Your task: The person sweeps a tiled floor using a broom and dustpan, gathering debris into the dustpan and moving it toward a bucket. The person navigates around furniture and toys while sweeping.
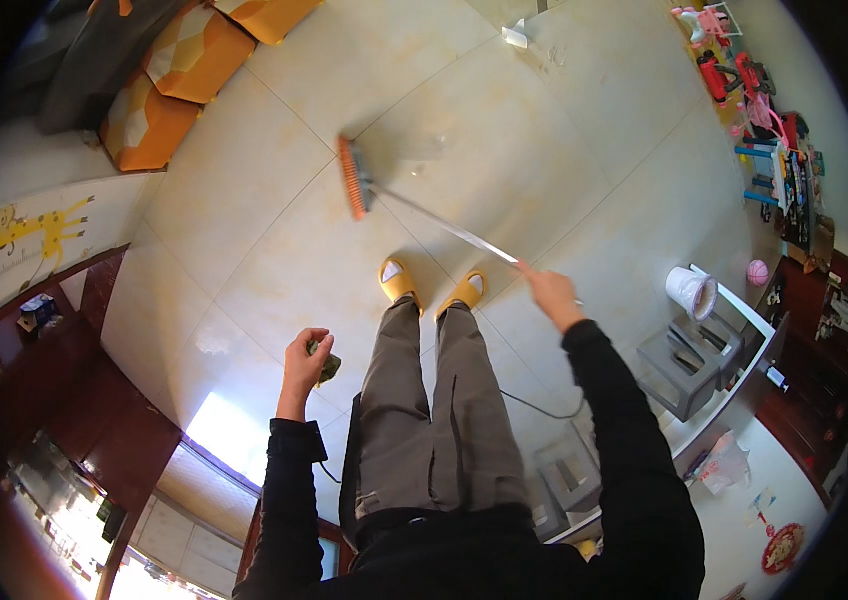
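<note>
My right hand [553, 294] grips the upper end of a broom's metal handle [448, 225]. The broom head [354, 178], grey with orange bristles, rests on the tiled floor [259, 225] ahead of my feet and to the left. A few small pale bits [416, 172] lie on the tiles just right of the bristles. My left hand [305, 364] is curled around a small dark green, crumpled-looking object [328, 368], too small to identify. It hangs beside my left leg, apart from the broom.
Orange-patterned upholstered seats [168, 90] line the upper left. A white scrap [515, 34] lies on the far floor. To the right stand grey plastic stools [686, 367], a white bucket-like container [692, 291], a pink ball [758, 272] and several toys [754, 97]. A cable [544, 409] runs behind my legs.
</note>
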A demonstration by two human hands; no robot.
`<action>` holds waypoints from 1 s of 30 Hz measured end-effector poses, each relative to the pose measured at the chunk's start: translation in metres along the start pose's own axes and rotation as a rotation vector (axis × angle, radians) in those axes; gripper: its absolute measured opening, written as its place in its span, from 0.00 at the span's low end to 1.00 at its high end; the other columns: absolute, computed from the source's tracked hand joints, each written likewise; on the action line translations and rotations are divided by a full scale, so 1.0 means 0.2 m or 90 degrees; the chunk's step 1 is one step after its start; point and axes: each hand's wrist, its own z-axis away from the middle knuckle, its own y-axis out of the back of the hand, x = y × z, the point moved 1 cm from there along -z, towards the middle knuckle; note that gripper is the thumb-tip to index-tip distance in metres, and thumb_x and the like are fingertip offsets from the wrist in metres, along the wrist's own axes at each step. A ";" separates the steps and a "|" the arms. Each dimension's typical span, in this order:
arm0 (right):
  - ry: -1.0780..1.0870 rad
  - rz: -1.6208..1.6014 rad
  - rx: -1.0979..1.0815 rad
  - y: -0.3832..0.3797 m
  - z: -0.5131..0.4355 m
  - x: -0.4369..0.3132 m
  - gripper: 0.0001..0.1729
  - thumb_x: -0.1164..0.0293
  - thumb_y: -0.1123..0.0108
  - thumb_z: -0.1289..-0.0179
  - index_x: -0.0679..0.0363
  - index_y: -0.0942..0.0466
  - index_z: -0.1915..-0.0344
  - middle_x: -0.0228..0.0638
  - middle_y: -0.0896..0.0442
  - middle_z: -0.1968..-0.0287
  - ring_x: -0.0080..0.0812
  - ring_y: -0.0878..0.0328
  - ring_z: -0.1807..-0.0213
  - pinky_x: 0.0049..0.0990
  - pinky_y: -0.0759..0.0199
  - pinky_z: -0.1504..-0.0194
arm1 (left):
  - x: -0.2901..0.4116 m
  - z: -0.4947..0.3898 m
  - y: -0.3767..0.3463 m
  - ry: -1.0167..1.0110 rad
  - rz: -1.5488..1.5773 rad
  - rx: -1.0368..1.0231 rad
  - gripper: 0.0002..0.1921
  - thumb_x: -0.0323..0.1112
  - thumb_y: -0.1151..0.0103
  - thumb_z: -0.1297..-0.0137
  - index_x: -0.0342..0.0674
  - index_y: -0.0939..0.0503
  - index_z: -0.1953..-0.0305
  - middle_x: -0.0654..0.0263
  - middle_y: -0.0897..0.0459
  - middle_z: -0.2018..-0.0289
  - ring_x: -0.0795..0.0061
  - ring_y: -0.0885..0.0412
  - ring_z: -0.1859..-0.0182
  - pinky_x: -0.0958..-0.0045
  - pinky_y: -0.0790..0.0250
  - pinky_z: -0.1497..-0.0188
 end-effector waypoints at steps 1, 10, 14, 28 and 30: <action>-0.040 0.032 -0.014 0.04 0.06 0.14 0.26 0.69 0.53 0.39 0.35 0.35 0.41 0.40 0.23 0.82 0.44 0.23 0.80 0.41 0.30 0.78 | 0.02 0.00 -0.02 0.036 0.007 -0.020 0.13 0.39 0.40 0.43 0.34 0.22 0.65 0.61 0.20 0.71 0.75 0.24 0.67 0.73 0.31 0.61; -0.170 0.068 0.044 0.14 0.34 0.65 0.24 0.66 0.54 0.37 0.37 0.35 0.40 0.43 0.22 0.81 0.47 0.24 0.80 0.42 0.30 0.77 | 0.15 0.10 -0.18 0.033 0.041 -0.023 0.12 0.36 0.43 0.50 0.35 0.29 0.67 0.65 0.28 0.78 0.76 0.30 0.73 0.74 0.35 0.68; -0.137 0.010 0.032 0.06 0.59 0.62 0.25 0.65 0.54 0.37 0.36 0.36 0.39 0.44 0.23 0.81 0.48 0.25 0.80 0.43 0.31 0.77 | 0.09 0.19 -0.26 0.042 0.010 -0.043 0.16 0.32 0.47 0.56 0.37 0.30 0.62 0.62 0.29 0.77 0.70 0.30 0.73 0.72 0.34 0.67; 0.275 -0.073 0.053 -0.33 0.31 -0.11 0.23 0.71 0.54 0.40 0.45 0.32 0.43 0.37 0.25 0.80 0.39 0.24 0.77 0.38 0.32 0.78 | 0.07 0.54 -0.66 0.040 -0.024 0.132 0.18 0.26 0.49 0.49 0.36 0.22 0.54 0.53 0.18 0.66 0.65 0.18 0.62 0.71 0.29 0.56; 0.276 -0.028 0.034 -0.34 0.31 0.04 0.23 0.70 0.55 0.39 0.44 0.33 0.42 0.36 0.25 0.81 0.39 0.24 0.77 0.38 0.32 0.79 | 0.06 0.57 -0.67 0.054 -0.004 0.126 0.18 0.26 0.49 0.49 0.35 0.22 0.54 0.53 0.17 0.66 0.66 0.18 0.63 0.71 0.29 0.56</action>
